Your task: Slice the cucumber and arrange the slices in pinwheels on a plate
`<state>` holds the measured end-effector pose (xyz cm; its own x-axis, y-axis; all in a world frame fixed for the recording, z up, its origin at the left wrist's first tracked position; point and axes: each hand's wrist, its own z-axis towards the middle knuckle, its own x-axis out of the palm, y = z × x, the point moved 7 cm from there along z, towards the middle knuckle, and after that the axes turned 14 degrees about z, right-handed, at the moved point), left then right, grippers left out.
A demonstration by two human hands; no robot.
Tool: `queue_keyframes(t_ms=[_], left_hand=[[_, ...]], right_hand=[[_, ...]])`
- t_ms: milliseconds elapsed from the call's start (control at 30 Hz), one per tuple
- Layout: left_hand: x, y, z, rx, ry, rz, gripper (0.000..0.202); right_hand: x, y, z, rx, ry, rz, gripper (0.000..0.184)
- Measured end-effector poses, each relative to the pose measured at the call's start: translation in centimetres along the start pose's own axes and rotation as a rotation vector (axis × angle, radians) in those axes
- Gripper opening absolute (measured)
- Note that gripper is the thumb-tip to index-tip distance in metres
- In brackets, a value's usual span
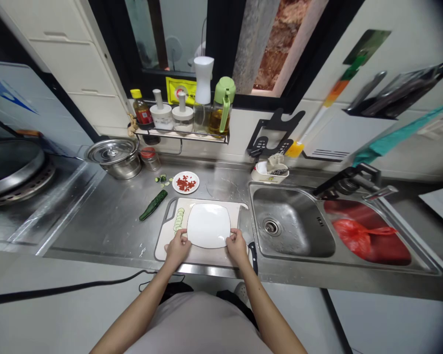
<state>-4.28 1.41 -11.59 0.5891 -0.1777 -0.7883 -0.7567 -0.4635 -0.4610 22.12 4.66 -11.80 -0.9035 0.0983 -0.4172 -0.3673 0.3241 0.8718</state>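
A white square plate (208,224) lies on the pale cutting board (200,255) at the counter's front edge. My left hand (177,248) grips the plate's near left corner and my right hand (237,246) grips its near right corner, fingers closed on the rim. A row of cucumber slices (178,219) lies on the board just left of the plate. A whole cucumber piece (153,204) rests on the steel counter to the left of the board. A dark knife handle (253,255) pokes out beside my right wrist.
A small plate of red bits (185,182) sits behind the board, with cucumber scraps (163,180) beside it. A steel pot (114,156) stands at the back left, a bottle rack (182,132) on the wall, and a sink (291,231) with a red bag (358,235) to the right.
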Motion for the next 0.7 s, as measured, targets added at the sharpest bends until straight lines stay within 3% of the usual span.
queue_keyframes(t_ms=[367, 700], left_hand=[[-3.5, 2.1, -0.3, -0.045, -0.194, 0.164, 0.017], [-3.8, 3.3, 0.0, -0.048, -0.238, 0.237, 0.024]], right_hand=[[-1.0, 1.8, -0.6, -0.053, -0.026, -0.161, 0.058], [-1.2, 1.8, -1.2, -0.174, -0.051, -0.106, 0.055]])
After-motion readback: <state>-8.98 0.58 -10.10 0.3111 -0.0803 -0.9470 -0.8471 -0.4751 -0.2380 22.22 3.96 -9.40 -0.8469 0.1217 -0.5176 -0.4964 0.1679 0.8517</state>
